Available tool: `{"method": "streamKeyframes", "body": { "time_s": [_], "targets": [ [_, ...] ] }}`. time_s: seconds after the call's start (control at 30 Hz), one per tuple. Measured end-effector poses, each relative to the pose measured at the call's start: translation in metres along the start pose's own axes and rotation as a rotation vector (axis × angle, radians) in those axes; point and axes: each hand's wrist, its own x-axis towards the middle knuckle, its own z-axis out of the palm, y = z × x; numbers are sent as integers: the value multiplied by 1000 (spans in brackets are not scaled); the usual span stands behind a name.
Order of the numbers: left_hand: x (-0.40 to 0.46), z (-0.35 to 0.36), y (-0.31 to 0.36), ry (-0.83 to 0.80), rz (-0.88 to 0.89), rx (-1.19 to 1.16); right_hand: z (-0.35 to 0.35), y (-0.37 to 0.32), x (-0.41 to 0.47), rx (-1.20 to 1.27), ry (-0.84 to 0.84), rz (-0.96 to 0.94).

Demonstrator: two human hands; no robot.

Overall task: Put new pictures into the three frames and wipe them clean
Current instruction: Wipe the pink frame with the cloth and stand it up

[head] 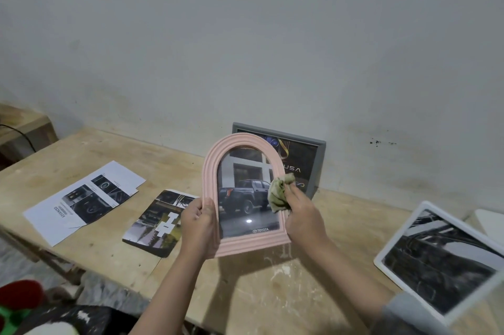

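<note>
The left hand (199,221) grips the pink arched frame (231,246) upright by its left edge; the right hand (301,210) presses a bunched green cloth (278,194) on its glass.

Bare wooden table (313,288) lies open between the white frame (381,255) and dark printed sheet (152,225).

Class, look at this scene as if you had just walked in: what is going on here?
A person holds a pink arched frame upright in the left hand and wipes its glass with a green cloth gripped in the right hand. A grey frame leans against the wall, and a white frame lies on the wooden table.
</note>
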Motion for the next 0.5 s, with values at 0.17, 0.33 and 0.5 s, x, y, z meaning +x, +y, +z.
{"method": "streamKeyframes", "body": {
  "time_s": [0.17, 0.33, 0.5],
  "targets": [
    [13, -2, -3, 158, 12, 40, 9, 5, -27, -28, -120, -10],
    [10, 0, 7, 257, 202, 335, 0, 20, -35, -171, -280, -82],
    [2, 7, 6, 337, 211, 374, -13, 33, -29, 153, 26, 64]
  ]
}}
